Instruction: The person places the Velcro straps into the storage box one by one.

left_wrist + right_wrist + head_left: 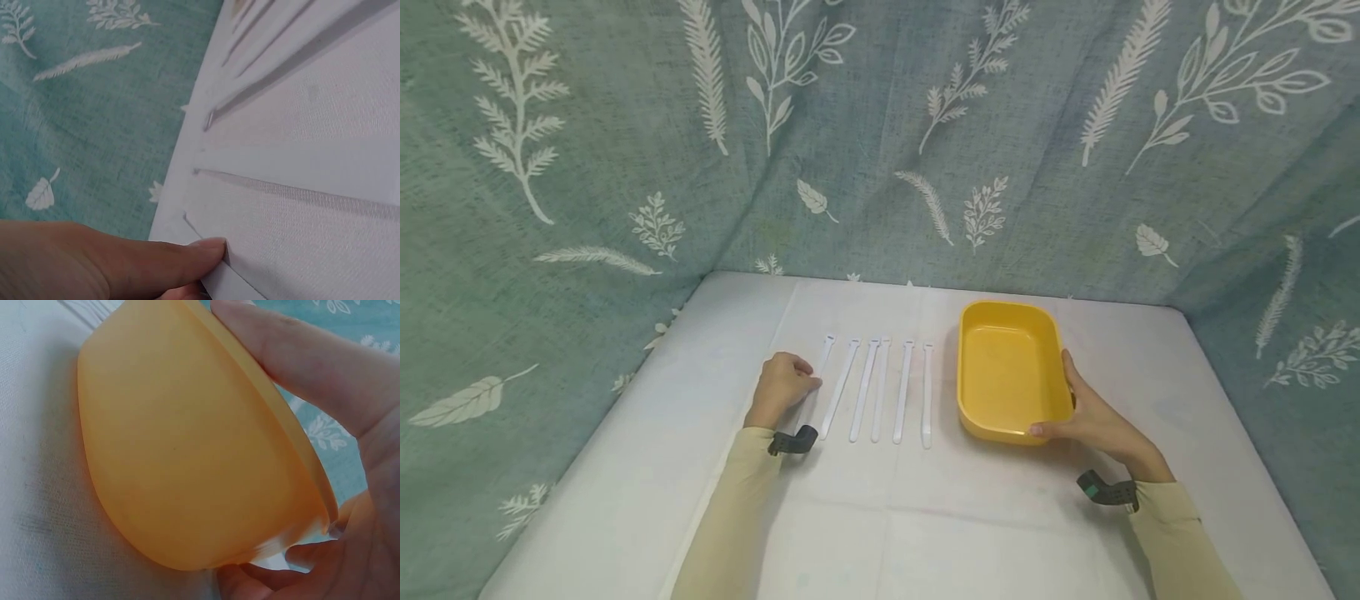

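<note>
My left hand (782, 387) pinches the leftmost of several flat white strips, its thumb lying over the held strip (234, 284) in the left wrist view. Each strip is long and thin, with a wider, slotted-looking far end. To the right of that hand, the other white strips (904, 392) lie side by side, pointing away from me. A yellow rectangular plastic tub (1009, 375) with rounded corners stands right of the strips. My right hand (1097, 417) grips its near right corner, thumb on the rim and fingers along the right side wall.
A white cloth (925, 517) covers the table. Green fabric with white leaf prints (880, 225) hangs behind the table's far edge and along both sides. Dark camera bands (793, 440) sit on both wrists.
</note>
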Tool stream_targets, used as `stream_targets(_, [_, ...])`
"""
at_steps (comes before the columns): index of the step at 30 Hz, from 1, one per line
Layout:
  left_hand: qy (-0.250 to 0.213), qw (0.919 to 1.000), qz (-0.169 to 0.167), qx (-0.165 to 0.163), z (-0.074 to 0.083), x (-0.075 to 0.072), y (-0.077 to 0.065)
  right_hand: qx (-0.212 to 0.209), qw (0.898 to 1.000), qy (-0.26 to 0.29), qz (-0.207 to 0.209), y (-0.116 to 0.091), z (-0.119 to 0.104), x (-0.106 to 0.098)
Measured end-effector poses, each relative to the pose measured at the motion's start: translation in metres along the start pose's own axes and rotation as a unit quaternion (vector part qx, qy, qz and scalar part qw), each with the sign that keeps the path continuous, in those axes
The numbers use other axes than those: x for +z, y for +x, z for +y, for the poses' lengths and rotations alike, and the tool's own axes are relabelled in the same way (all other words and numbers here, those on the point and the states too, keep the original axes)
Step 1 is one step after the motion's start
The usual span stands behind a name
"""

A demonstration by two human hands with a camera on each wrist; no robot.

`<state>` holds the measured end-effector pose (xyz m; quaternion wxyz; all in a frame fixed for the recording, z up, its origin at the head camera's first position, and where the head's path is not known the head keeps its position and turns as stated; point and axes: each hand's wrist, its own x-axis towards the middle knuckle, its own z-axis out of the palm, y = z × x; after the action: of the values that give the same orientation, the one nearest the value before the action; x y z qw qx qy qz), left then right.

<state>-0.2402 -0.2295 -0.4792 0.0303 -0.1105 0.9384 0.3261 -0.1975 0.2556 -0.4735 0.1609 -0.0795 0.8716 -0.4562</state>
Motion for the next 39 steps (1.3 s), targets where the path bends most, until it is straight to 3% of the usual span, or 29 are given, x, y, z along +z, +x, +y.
stream_targets(19, [0.010, 0.9999, 0.002, 0.006, 0.006, -0.001, 0.005, -0.022, 0.999, 0.027, 0.002, 0.003, -0.002, -0.004])
stream_targets(25, [0.017, 0.9996, -0.023, 0.004, 0.001, -0.003, 0.001, -0.023, 0.999, 0.044, -0.009, 0.000, 0.003, 0.003])
stream_targets(32, [0.011, 0.9987, -0.040, 0.031, -0.003, -0.009, 0.001, -0.016, 1.000, 0.024, -0.002, -0.003, 0.003, 0.004])
stream_targets(39, [0.008, 0.9976, -0.061, 0.032, -0.005, -0.012, 0.003, -0.008, 1.000, 0.019, -0.005, -0.002, -0.002, 0.002])
